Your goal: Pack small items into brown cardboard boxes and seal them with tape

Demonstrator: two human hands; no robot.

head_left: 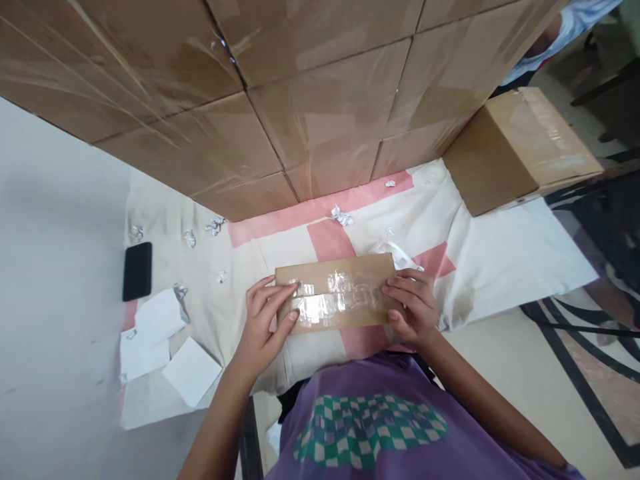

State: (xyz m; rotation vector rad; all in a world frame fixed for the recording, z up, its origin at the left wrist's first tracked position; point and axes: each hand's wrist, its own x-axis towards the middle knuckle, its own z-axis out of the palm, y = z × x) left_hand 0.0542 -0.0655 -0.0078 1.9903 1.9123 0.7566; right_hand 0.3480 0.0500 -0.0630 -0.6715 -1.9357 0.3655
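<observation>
Over pink-checked cloth [500,257], left hand [264,315] and right hand [414,305] clasp a taped box [336,293], hiding its ends.

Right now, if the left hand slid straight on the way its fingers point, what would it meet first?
The small taped box: the left hand already grips its left end, fingers pointing along the top. Past that, probably the right hand, which holds the other end.
</observation>
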